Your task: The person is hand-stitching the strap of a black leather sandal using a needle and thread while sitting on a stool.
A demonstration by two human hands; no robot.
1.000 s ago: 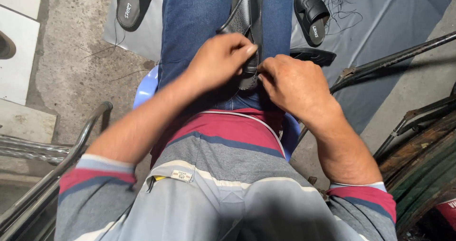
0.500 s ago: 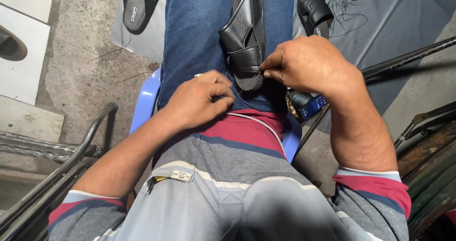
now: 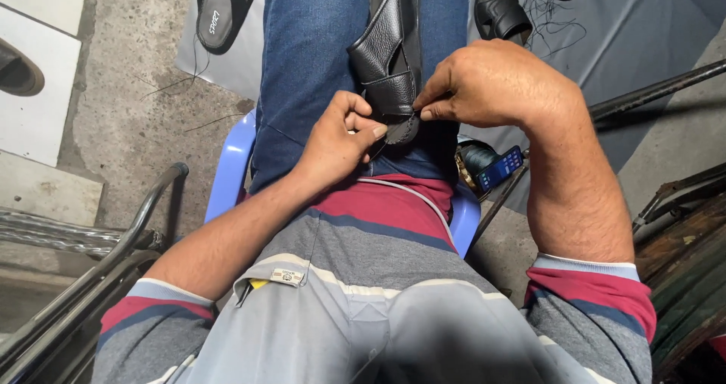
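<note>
A black leather sandal (image 3: 389, 59) lies on the lap. The left hand (image 3: 340, 138) and right hand (image 3: 491, 85) both pinch its near end, perhaps holding thread.

Cobbler's street stall: sandals (image 3: 225, 9), bare concrete floor (image 3: 128, 104).

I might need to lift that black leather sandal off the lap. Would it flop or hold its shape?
The black sandal probably keeps its shape: its sole looks flat and thick. Its grained strap likely bends. Both hands, left hand and right hand, pinch its end, suggesting it is light.
</note>
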